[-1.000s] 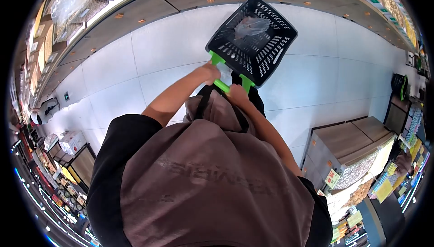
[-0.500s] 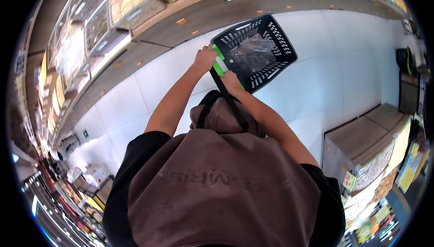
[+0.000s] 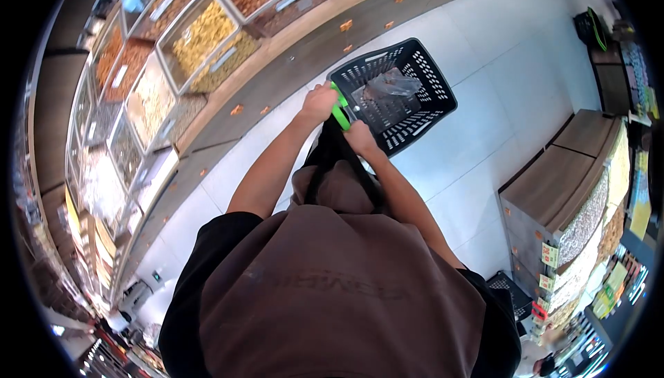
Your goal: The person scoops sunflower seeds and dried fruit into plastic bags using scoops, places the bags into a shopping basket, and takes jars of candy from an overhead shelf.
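Observation:
A dark perforated basket (image 3: 434, 67) with a green handle (image 3: 340, 114) stands just beyond my hands. Inside it lies a clear plastic bag (image 3: 394, 85) with something brownish in it. My left hand (image 3: 320, 103) is wrapped round the far-left part of the handle. Nearer the body, my right hand (image 3: 360, 139) is closed on the handle's other end. Both forearms reach forward from the black sleeves, and a dark strap passes between them.
Clear bins of dried goods (image 3: 207, 42) line a wooden counter (image 3: 290, 60) along the left and top. Another wooden display unit (image 3: 557, 170) is at the right. A dark basket (image 3: 510, 291) sits low right, another black one (image 3: 591, 30) far upper right.
The view has turned, bringing more of the bins in at the upper left. Both hands have kept hold of the handle, and the basket sits slightly lower in view than half a second ago.

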{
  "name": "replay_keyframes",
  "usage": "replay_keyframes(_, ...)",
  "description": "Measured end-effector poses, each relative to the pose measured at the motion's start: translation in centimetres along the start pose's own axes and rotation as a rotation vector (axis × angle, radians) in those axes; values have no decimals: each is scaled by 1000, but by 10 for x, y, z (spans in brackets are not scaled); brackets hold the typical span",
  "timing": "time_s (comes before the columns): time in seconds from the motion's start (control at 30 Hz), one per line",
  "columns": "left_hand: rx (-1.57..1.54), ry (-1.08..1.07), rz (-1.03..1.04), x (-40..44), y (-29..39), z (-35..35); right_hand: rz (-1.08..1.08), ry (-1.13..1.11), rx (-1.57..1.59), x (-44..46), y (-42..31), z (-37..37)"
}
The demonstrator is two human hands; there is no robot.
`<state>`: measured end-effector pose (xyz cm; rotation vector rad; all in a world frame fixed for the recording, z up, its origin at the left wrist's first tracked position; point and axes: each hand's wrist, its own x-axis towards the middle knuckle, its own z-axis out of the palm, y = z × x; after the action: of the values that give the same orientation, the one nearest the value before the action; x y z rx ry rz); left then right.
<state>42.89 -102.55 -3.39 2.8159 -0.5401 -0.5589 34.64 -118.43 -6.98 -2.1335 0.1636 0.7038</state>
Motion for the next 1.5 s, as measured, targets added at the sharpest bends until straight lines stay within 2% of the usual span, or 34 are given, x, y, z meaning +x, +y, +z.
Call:
replay_keyframes(0.07, -14, 7, 31, 45, 10, -3, 63, 45, -16, 13, -10, -41)
replay_keyframes(0.13, -59, -27, 130, 86, 23, -12, 156, 56, -67, 31, -6, -79)
replay_keyframes(0.17, -56, -1, 207, 103, 33, -13, 130, 47, -74, 39, 0, -98)
replay_keyframes(0.2, -50, 30, 279, 124, 41, -11, 199, 44, -69, 42, -2, -121)
replay_keyframes(0.27, -91, 25, 246, 172, 64, 2, 176, 118, -113, 68, 25, -149)
replay_keyframes(0.4, -194, -16, 315, 223, 103, -31, 249, 168, -51, 90, 34, -215)
replay_keyframes(0.47, -275, -105, 264, 241, 111, -51, 271, 176, -70, 104, 30, -239)
replay_keyframes(0.53, -511, 148, 146, 253, 125, -46, 243, 202, -89, 123, 39, -264)
replay_keyframes(0.57, -572, 109, 93, 261, 127, -43, 254, 217, -9, 134, 44, -271)
replay_keyframes(0.6, -689, 41, -1, 262, 133, -55, 264, 230, 70, 148, 51, -277)
replay_keyframes(0.67, -682, -360, -133, 279, 140, -68, 284, 312, 214, 176, 44, -290)
replay_keyframes(0.7, -687, -311, -44, 288, 133, -42, 294, 312, 414, 198, 45, -292)
replay_keyframes(0.77, -808, -296, 73, 297, 139, -32, 225, 425, 519, 242, 37, -301)
replay_keyframes(0.8, -847, -268, 125, 309, 139, -31, 305, 409, 628, 281, 19, -317)
replay_keyframes(0.87, -854, -70, 35, 344, 147, -33, 198, 391, 823, 313, 8, -344)
replay_keyframes(0.9, -789, -173, -73, 361, 146, -50, 166, 374, 874, 324, 2, -356)
replay_keyframes(0.93, -777, -60, -105, 380, 141, -44, 103, 343, 839, 340, -7, -363)
replay_keyframes(0.97, -767, -87, -193, 395, 141, -57, 131, 296, 888, 340, -22, -375)
replay_keyframes(1.0, -742, 127, -116, 409, 142, -62, 89, 286, 848, 355, -22, -376)
replay_keyframes(1.03, -649, 76, -177, 425, 138, -73, 90, 208, 735, 374, -12, -372)
replay_keyframes(1.07, -622, 132, -176, 438, 130, -72, 96, 178, 621, 385, -12, -370)
replay_keyframes(1.1, -593, 190, -173, 447, 122, -72, 34, 253, 549, 388, -16, -365)
replay_keyframes(1.17, -547, 140, -196, 459, 107, -91, -13, 329, 483, 387, -26, -360)
replay_keyframes(1.23, -498, 88, -221, 467, 96, -104, -1, 249, 402, 375, -36, -362)
replay_keyframes(1.33, -528, 147, -196, 479, 83, -113, -4, 287, 534, 367, -24, -349)
replay_keyframes(1.37, -533, 131, -231, 481, 80, -116, 128, 239, 582, 365, -13, -343)
replay_keyframes(1.4, -538, 115, -262, 484, 76, -123, 143, 241, 591, 364, 2, -334)
replay_keyframes(1.47, -616, 27, -277, 487, 72, -125, 218, 42, 361, 351, 40, -321)
replay_keyframes(1.5, -678, 68, -291, 486, 65, -112, 225, 76, 248, 333, 55, -316)
